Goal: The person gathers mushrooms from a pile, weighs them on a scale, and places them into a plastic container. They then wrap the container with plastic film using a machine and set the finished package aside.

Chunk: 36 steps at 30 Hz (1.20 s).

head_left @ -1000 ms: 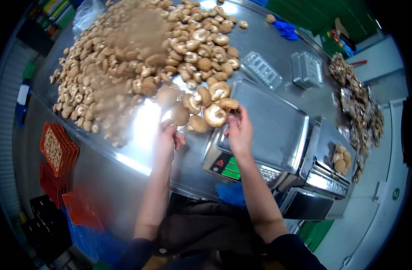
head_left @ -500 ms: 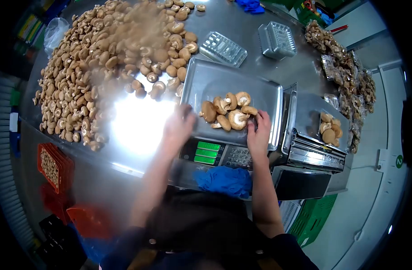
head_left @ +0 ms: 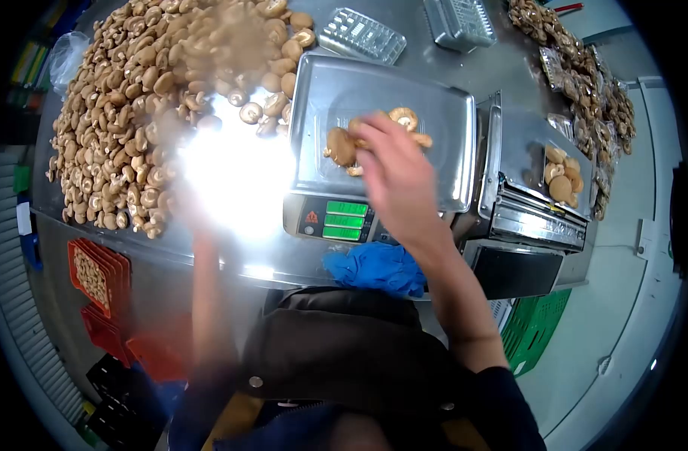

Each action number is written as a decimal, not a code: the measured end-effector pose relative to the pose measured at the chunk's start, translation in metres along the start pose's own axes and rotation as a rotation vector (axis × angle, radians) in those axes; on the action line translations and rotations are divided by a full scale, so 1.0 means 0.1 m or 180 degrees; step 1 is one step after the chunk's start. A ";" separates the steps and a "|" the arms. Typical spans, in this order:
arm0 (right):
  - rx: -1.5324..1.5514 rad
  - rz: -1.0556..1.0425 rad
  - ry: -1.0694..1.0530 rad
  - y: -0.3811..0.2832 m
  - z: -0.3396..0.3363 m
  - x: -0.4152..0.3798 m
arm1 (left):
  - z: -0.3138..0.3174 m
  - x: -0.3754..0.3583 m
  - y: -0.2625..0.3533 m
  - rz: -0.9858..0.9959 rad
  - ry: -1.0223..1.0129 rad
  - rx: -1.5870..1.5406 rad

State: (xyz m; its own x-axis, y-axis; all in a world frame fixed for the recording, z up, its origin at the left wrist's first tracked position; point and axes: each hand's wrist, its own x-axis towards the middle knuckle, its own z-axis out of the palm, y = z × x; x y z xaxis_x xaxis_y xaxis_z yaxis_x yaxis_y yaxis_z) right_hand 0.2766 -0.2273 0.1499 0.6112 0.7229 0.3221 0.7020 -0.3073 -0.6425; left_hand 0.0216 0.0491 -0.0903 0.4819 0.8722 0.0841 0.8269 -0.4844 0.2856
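My right hand (head_left: 395, 161) reaches over the mushrooms in a clear plastic punnet on the metal scale tray (head_left: 426, 188). Its fingers curl round a mushroom, partly hidden beneath them. A large brown mushroom (head_left: 341, 146) lies just left of the fingertips, and a pale-stemmed one (head_left: 403, 118) shows behind the hand. My left hand (head_left: 197, 201) is beside the big mushroom pile (head_left: 126, 113), left of the scale. Glare and blur hide its fingers. The scale's green display (head_left: 345, 220) is lit in front of the tray.
Empty clear punnets (head_left: 362, 35) lie behind the scale, with stacked punnets (head_left: 460, 26) beside them. A filled mushroom pack (head_left: 563, 177) sits on the machine at right; bagged mushrooms (head_left: 584, 83) line the far right. A blue cloth (head_left: 378, 268) lies in front. Red crates (head_left: 99, 274) stand lower left.
My left hand has left the tray's left edge and moved left towards the pile. My right hand has gone from the punnet's right side to over its middle. The view has shifted slightly.
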 end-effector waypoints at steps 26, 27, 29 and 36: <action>0.3944 0.1376 -0.1246 -0.43 0.51 0.12 | -1.01 -0.26 0.33 -0.1360 0.0380 -0.3755; 0.4068 0.1175 -0.0791 -0.31 0.36 -0.06 | -1.16 -0.29 0.67 -0.1324 -0.0108 -0.3929; 0.3314 0.1009 0.0084 -0.11 0.14 -0.26 | -1.42 -0.33 1.42 -0.1040 -0.1058 -0.4148; -0.0512 0.0142 0.0211 0.59 -0.10 -0.36 | -1.08 -0.32 2.99 0.1532 -0.0871 -0.3131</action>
State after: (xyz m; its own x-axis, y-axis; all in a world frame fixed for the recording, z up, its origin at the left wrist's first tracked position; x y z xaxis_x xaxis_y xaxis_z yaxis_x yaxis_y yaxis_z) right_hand 0.2994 -0.2779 0.1078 0.6622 0.6655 0.3443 0.7198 -0.4370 -0.5394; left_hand 0.2221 -0.1164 0.0952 0.8361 0.5063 0.2110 0.0086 -0.3967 0.9179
